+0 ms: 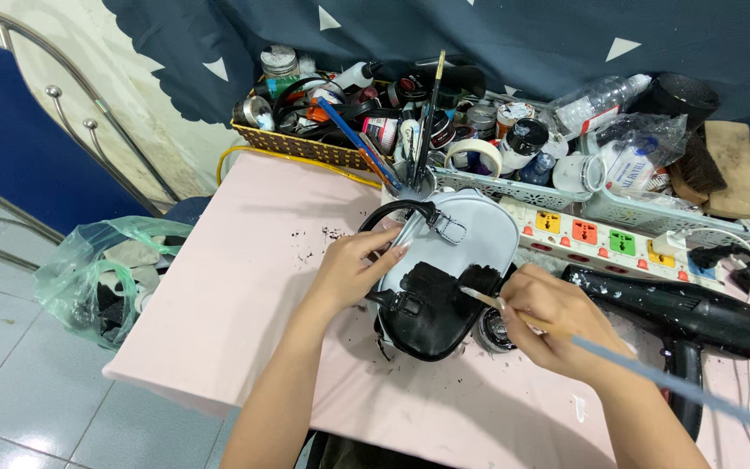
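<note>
- black hair dryer (687,317) lies on pink table (245,287)
- power strip (605,236) just behind the dryer
- white basket (566,193) behind it
- green plastic bag (101,278) left of the table

one head-worn camera looks steeply down, close over the pink table (245,287)
</note>
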